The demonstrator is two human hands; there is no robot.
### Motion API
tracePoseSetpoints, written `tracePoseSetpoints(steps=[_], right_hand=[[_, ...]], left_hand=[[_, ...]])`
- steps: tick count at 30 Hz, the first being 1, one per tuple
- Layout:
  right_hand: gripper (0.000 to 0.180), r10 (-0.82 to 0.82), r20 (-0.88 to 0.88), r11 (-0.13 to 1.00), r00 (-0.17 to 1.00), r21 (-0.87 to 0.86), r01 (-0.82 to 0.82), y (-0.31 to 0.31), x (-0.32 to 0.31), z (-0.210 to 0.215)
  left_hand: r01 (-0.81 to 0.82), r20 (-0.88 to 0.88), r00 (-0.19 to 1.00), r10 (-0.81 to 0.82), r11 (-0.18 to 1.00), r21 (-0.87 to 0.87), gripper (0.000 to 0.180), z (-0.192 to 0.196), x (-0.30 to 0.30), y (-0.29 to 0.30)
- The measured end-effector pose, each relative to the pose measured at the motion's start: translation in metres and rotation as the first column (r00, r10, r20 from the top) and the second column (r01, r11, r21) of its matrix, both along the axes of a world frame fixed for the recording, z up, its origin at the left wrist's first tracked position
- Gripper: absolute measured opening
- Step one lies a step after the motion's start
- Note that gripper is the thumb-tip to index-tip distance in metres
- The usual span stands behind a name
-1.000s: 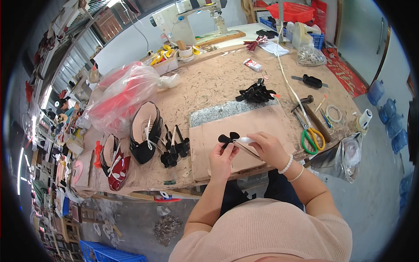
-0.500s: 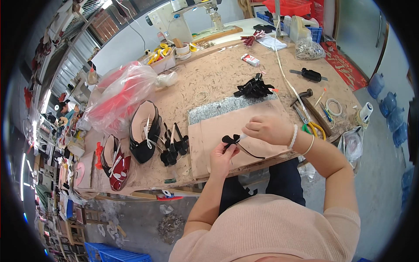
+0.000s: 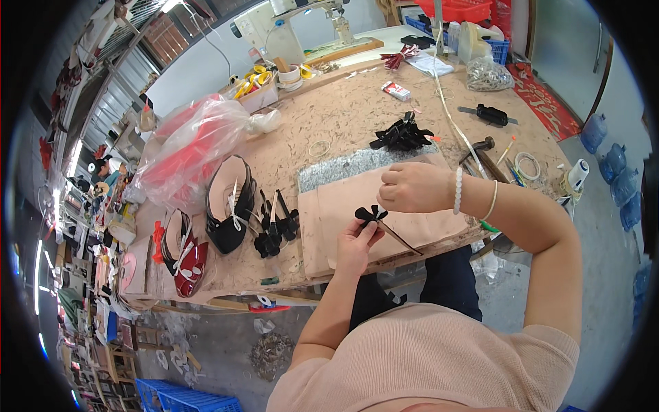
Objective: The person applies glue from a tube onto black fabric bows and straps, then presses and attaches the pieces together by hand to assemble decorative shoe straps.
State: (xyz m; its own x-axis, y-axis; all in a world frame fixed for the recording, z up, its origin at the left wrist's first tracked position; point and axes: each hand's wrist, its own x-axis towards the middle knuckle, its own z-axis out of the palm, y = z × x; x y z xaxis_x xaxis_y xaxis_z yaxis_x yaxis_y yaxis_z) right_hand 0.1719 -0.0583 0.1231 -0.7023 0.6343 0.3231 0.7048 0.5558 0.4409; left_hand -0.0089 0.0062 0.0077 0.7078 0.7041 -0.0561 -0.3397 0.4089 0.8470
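Note:
My left hand (image 3: 357, 242) pinches a small black bow (image 3: 371, 214) from below, holding it above a beige work pad (image 3: 343, 206) at the table's front edge. My right hand (image 3: 410, 187) hovers just right of and above the bow, fingers curled shut on a thin dark strip (image 3: 398, 237) that trails down to the right. A bead bracelet sits on the right wrist. A pile of finished black bows (image 3: 401, 136) lies farther back on the table.
Black high-heeled shoes (image 3: 230, 206) and loose black heels (image 3: 274, 223) lie left of the pad, a red shoe (image 3: 184, 257) beyond them. A red-filled plastic bag (image 3: 192, 147), a hammer (image 3: 480, 147), green scissors, tape rolls and a sewing machine (image 3: 288, 17) surround the work area.
My right hand has lifted off the pad and closed over the bow from above. The view has shifted slightly, and the left hand stays under the bow.

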Motion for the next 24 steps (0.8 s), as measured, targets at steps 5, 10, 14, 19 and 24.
tracePoseSetpoints(steps=[5, 10, 14, 19, 24], right_hand=[[0.010, -0.036, 0.007, 0.999, 0.999, -0.034, 0.036, -0.006, 0.002, -0.003], [0.019, -0.034, 0.038, 0.999, 0.999, -0.039, 0.035, -0.008, -0.004, -0.003], [0.014, -0.087, 0.001, 0.995, 0.996, -0.047, 0.087, -0.024, -0.001, -0.007], [0.023, -0.173, -0.080, 0.985, 0.982, -0.035, 0.171, -0.032, -0.012, -0.018], [0.025, -0.266, -0.453, 0.963, 0.851, -0.086, 0.255, -0.042, -0.020, -0.052]], left_hand=[[0.004, -0.012, 1.000, -0.004, 1.000, 0.009, 0.009, 0.001, 0.000, -0.001], [-0.044, -0.025, 0.999, 0.045, 0.999, 0.020, 0.009, -0.004, -0.001, -0.001], [0.034, -0.043, 0.999, -0.033, 0.999, 0.040, 0.010, -0.018, 0.007, -0.002], [-0.015, -0.092, 0.995, 0.027, 0.992, 0.127, 0.012, -0.020, 0.003, -0.001], [-0.027, -0.112, 0.992, 0.060, 0.960, 0.279, 0.010, -0.012, 0.007, 0.003]])
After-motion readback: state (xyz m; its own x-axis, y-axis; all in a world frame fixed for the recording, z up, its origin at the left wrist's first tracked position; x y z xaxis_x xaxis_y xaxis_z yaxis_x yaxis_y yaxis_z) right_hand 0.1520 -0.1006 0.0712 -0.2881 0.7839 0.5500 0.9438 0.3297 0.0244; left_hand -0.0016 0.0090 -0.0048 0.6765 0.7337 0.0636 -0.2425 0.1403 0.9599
